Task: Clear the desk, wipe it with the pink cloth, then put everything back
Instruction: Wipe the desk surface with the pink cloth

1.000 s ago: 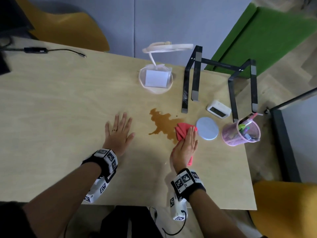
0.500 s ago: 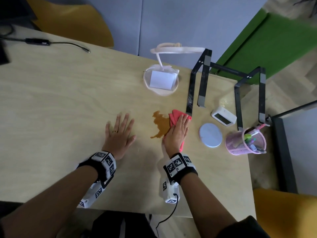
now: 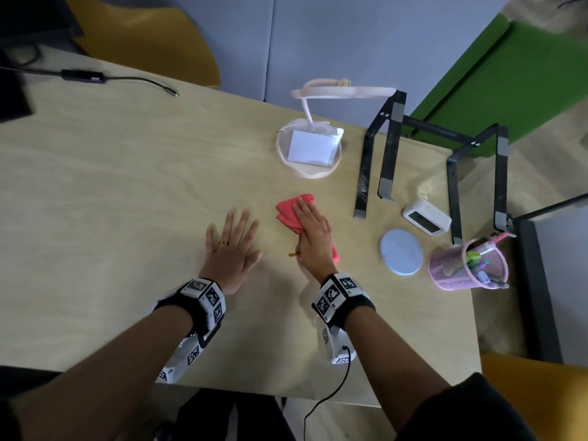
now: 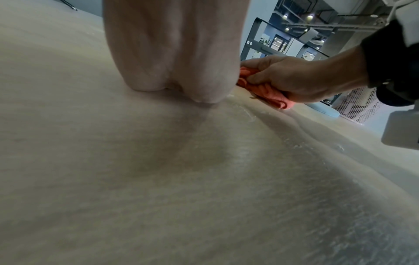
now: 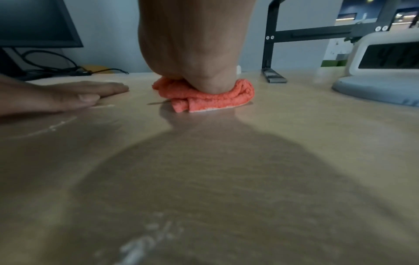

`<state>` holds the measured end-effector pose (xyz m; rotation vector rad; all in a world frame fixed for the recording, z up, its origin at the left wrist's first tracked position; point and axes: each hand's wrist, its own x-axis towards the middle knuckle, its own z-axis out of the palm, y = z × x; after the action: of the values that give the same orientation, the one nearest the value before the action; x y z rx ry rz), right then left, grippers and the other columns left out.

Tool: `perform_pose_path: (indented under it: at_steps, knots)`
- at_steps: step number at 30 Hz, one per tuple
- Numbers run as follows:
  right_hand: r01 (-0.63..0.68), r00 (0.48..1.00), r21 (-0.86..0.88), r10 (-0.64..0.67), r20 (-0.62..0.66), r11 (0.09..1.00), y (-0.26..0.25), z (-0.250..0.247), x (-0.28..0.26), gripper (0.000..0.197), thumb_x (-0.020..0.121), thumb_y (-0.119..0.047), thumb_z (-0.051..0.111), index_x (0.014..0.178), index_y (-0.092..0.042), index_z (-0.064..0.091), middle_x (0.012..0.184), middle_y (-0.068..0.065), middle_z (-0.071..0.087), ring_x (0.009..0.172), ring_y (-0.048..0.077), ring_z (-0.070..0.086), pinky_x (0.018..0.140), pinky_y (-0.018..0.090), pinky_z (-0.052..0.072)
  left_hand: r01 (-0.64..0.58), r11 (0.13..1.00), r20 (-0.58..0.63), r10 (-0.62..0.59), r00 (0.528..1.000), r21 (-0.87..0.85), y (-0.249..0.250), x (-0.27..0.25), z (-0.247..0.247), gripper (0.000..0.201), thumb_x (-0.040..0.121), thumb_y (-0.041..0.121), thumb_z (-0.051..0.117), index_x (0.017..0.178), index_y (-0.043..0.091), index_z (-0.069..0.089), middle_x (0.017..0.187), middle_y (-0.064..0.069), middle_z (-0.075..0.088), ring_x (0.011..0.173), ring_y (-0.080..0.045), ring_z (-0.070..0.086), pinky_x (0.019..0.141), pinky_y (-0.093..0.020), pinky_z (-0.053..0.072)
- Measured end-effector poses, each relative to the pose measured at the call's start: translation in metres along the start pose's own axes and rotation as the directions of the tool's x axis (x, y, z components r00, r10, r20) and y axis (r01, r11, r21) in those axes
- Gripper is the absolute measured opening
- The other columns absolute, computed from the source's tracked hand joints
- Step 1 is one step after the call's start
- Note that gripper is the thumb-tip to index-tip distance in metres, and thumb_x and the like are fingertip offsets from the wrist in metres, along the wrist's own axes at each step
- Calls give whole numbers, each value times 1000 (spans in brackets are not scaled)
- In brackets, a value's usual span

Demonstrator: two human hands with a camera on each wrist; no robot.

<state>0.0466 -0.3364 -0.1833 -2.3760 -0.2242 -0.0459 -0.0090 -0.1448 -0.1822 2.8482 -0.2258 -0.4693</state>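
The right hand pressed flat, fingers straight, on the bunched pink cloth; the left hand lay spread open on the desk.

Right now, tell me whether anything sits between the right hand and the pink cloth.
Nothing visible does. The right hand lies flat directly on the pink cloth, pressing it to the desk. The left hand rests flat on the wood beside it, apart from the cloth.

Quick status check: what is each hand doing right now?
Left hand: open, fingers spread, flat on the desk, holding nothing.
Right hand: open, straight fingers pressing the pink cloth onto the desk.
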Motion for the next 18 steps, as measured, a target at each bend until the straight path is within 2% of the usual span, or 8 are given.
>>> perform_pose_path:
  at_steps: [3,5,9,12,14,18]
  knots:
    - [85,995,6,-85,42,996,3,0,-4,51,87,1,42,133,-18,51,144,0,45,140,17,32,114,40,26,10,1000,15,-10,1000,5,1,0,-1,78,79,62,-13,149,27,-10,154,4,-29,142,-16,-27,114,-54,-7]
    - [117,991,13,-118,64,993,3,0,-8,51,85,2,44,131,-19,54,142,0,48,138,16,34,113,40,29,11,1000,24,-11,1000,5,1,1,-2,76,79,58,-11,149,27,-11,154,5,-29,143,-17,-27,113,-53,-8]
    - [168,983,60,-171,59,984,0,2,-24,54,79,9,51,125,-18,60,136,-1,55,135,17,39,109,43,35,2,1000,48,-3,999,11,1,0,-3,76,78,57,-15,147,26,-18,154,4,-30,142,-19,-29,114,-54,-8]
    - [154,985,91,-160,62,984,-2,4,-37,51,80,8,52,123,-19,61,135,-3,55,135,17,41,106,48,38,-3,1000,47,4,999,-24,2,0,-4,78,73,64,-30,142,28,-25,151,6,-35,141,-18,-30,114,-54,-9]
    - [134,987,118,-143,69,984,-5,5,-46,51,80,7,51,122,-19,62,135,-4,55,135,18,41,105,50,38,2,999,40,1,999,-54,2,1,-4,84,68,64,-37,143,28,-23,148,8,-36,142,-17,-28,114,-53,-9]
    - [119,987,120,-130,91,986,-12,11,-67,49,82,6,53,122,-22,62,134,-8,55,135,14,41,104,50,39,2,998,32,0,999,-62,2,1,-3,89,71,63,-35,149,27,-10,153,6,-26,145,-18,-21,114,-55,-6]
